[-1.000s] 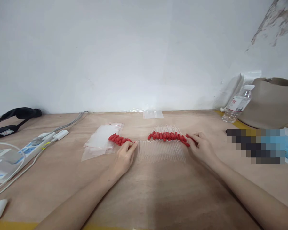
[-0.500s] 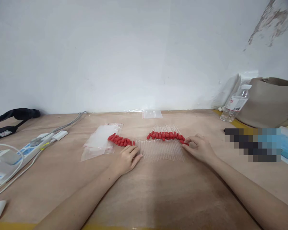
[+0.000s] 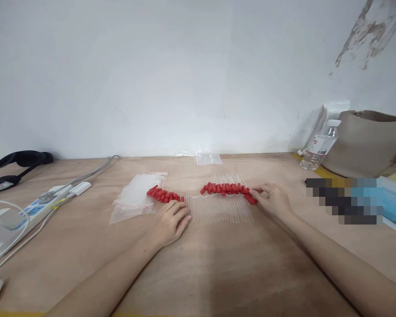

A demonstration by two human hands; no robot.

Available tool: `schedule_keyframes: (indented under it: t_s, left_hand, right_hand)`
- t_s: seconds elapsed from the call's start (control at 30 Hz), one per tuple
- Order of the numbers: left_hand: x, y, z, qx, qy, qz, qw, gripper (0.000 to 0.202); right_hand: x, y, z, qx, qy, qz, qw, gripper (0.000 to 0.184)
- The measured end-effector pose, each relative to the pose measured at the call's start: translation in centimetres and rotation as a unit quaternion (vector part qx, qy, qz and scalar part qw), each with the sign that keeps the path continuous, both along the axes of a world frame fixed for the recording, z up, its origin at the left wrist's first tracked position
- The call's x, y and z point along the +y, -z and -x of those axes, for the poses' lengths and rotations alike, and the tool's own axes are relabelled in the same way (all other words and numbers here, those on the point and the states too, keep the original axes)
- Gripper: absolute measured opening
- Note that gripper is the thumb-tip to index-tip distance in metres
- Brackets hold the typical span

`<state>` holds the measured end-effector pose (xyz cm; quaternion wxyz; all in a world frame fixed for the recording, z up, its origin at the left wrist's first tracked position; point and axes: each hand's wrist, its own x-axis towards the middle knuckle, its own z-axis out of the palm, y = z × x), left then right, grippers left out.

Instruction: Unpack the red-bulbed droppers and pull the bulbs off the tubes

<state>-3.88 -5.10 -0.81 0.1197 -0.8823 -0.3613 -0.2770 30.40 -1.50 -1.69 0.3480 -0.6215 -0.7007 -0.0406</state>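
Observation:
A row of clear glass dropper tubes point(image 3: 219, 209) lies side by side on the wooden table. Red rubber bulbs point(image 3: 226, 188) sit in a line across their far ends, and a second bunch of red bulbs point(image 3: 163, 195) lies to the left. My left hand point(image 3: 170, 222) rests on the table at the left end of the tubes, fingers loosely curled and touching them. My right hand point(image 3: 272, 200) is at the right end of the row, fingers pinched on a red bulb point(image 3: 251, 199).
Clear zip bags point(image 3: 137, 196) lie left of the bulbs, another point(image 3: 207, 159) by the wall. A power strip with cables point(image 3: 44, 200) and a black strap point(image 3: 16, 163) are far left. A water bottle point(image 3: 320, 144) and a beige bag point(image 3: 371, 143) stand right.
My left hand slid back from the left red bulbs toward me and now lies at the tubes' left end. My right hand shifted slightly left, still pinching at the row's right end.

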Motion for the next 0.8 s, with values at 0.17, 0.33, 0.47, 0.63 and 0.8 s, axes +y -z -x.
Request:
schedule_keyframes:
  t_s: [0.17, 0.33, 0.47, 0.63, 0.8]
  left_hand:
    - [-0.3, -0.3, 0.0, 0.005, -0.019, 0.02, 1.0, 0.018]
    - [-0.4, -0.4, -0.1, 0.004, -0.013, 0.021, 1.0, 0.017]
    - [-0.4, -0.3, -0.1, -0.007, -0.009, 0.009, 1.0, 0.016]
    - [-0.2, -0.1, -0.2, -0.009, 0.0, -0.009, 1.0, 0.019]
    - [-0.1, 0.0, -0.7, 0.0, 0.001, -0.075, 0.997, 0.035]
  right_hand:
    - [0.6, -0.5, 1.1, -0.033, 0.043, 0.061, 0.997, 0.034]
    - [0.9, -0.7, 1.7, 0.011, 0.063, 0.101, 0.993, 0.03]
    - [1.4, -1.3, 1.6, 0.143, 0.123, 0.132, 0.973, 0.032]
    - [0.9, -2.0, 2.4, 0.253, 0.088, 0.062, 0.962, 0.033]
    - [-2.4, -1.9, 6.3, 0.152, -0.174, -0.047, 0.972, 0.02]
